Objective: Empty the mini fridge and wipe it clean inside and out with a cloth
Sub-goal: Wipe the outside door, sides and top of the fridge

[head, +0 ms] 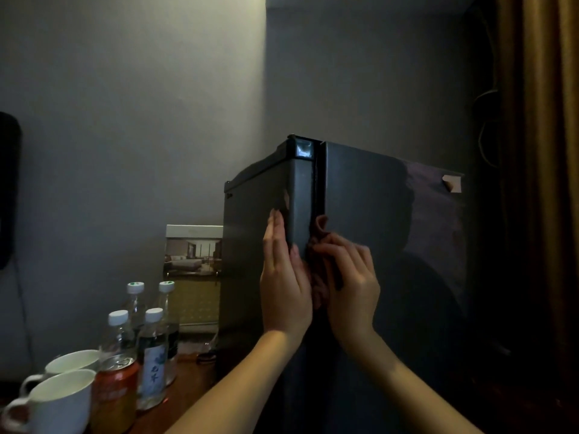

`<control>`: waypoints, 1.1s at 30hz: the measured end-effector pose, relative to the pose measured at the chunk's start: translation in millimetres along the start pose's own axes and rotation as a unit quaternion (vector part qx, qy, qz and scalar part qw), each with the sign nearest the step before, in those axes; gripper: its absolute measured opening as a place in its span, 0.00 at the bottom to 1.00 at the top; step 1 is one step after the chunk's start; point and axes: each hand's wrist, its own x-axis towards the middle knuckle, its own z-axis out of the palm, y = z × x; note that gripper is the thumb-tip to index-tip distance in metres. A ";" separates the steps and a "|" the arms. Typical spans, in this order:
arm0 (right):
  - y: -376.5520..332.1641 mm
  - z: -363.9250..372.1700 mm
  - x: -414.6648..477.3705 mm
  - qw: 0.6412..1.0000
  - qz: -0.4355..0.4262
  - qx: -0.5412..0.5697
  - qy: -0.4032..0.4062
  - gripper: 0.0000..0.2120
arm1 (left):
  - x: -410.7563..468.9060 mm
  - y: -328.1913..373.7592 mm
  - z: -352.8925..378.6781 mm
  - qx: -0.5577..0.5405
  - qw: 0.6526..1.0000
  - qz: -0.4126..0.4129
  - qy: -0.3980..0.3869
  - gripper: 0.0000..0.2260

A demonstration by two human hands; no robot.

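Note:
The dark grey mini fridge point(369, 214) stands in front of me with its door shut, one corner edge facing the camera. My left hand point(283, 277) lies flat with straight fingers against the panel left of that edge. My right hand point(347, 274) grips a dark brownish cloth point(319, 236) and presses it into the vertical seam between door and body. Part of the cloth is hidden between my two hands.
On the wooden table point(185, 405) at the lower left stand several water bottles point(152, 355), an orange can point(114, 393) and two white cups point(59, 402). A picture card point(192, 261) leans on the wall behind. A brown curtain point(545, 183) hangs at the right.

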 end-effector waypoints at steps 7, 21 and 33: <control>11.4 -23.5 -41.0 0.995 -0.064 -0.008 -0.074 0.10 | -32.8 -10.2 -12.1 0.005 0.999 -0.002 -0.052 0.25; -1.6 -16.7 -34.5 1.000 -0.005 0.013 -0.027 0.11 | -38.0 -14.5 -15.8 0.014 0.998 0.011 -0.061 0.25; -2.1 -36.1 -81.7 0.994 -0.010 -0.018 -0.107 0.10 | -110.8 -21.2 -43.4 0.058 0.987 -0.047 -0.140 0.27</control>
